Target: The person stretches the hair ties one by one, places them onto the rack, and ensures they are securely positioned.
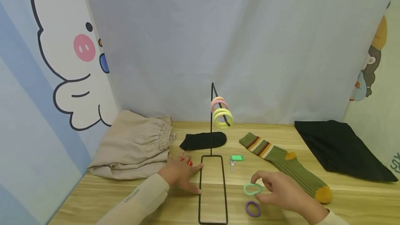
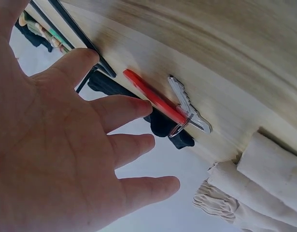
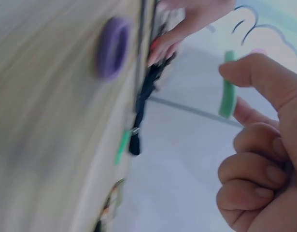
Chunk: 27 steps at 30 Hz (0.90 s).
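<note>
From the head view we see the left hand (image 1: pixel 181 174) lying flat with fingers spread on the table (image 1: pixel 343 193) beside the black wire stand (image 1: pixel 213 190), while the right hand (image 1: pixel 281 190) pinches the green hair tie (image 1: pixel 252 189) just above the table, one purple hair tie (image 1: pixel 252 209) lying near it and three ties (image 1: pixel 221 112) hanging on the stand. On the left wrist cam, the spread fingers (image 2: pixel 124 111) hold nothing, one red-tagged key (image 2: pixel 167 104) just beyond them. The right wrist cam is blurry, but the thumb and forefinger pinch the green tie and the other fingers (image 3: pixel 249 169) are curled.

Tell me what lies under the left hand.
Under the left hand lies a key with a red tag, on the wooden table beside the black wire stand. The head view shows only the tag's tip beyond the fingers.
</note>
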### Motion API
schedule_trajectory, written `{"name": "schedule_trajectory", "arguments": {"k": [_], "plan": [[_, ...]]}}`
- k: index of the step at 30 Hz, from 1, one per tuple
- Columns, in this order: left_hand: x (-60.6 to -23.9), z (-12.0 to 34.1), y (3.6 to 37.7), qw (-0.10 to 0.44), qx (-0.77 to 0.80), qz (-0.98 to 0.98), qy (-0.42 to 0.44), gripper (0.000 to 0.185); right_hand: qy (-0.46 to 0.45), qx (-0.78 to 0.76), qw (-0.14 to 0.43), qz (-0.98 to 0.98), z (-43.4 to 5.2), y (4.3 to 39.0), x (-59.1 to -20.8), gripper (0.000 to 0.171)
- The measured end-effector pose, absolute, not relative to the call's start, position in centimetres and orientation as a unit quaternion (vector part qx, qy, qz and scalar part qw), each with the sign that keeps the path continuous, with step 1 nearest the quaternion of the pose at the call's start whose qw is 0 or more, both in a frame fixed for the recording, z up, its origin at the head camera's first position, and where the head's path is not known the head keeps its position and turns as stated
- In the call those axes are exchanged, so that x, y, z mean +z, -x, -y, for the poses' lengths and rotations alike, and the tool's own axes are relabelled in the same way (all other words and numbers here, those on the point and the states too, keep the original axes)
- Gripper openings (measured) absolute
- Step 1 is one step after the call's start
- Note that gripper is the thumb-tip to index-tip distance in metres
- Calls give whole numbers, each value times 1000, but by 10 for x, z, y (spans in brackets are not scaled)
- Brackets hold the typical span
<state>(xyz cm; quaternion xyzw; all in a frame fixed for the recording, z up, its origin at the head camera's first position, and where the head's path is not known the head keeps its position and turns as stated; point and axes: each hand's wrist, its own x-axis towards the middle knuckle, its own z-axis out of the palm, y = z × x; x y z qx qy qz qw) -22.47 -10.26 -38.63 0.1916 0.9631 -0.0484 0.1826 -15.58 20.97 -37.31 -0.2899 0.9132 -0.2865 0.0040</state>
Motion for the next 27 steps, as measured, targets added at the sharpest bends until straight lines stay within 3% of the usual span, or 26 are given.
{"name": "schedule_trajectory", "arguments": {"k": [6, 10, 15, 22, 27], "plan": [[-385, 102, 224, 183, -50, -962, -195, 89, 323, -301, -97, -892, -189, 145, -356, 28], [-383, 101, 224, 188, -54, -962, -192, 89, 362, -316, -196, -855, -177, 142, -343, 35], [-383, 101, 224, 184, -57, -963, -188, 89, 415, -329, -311, -789, -165, 142, -318, 18], [-385, 102, 226, 182, -62, -963, -186, 89, 471, -366, -424, -681, -143, 146, -276, 30], [-388, 102, 227, 184, -59, -963, -186, 89, 475, -368, -462, -653, -133, 149, -253, 34]]}}
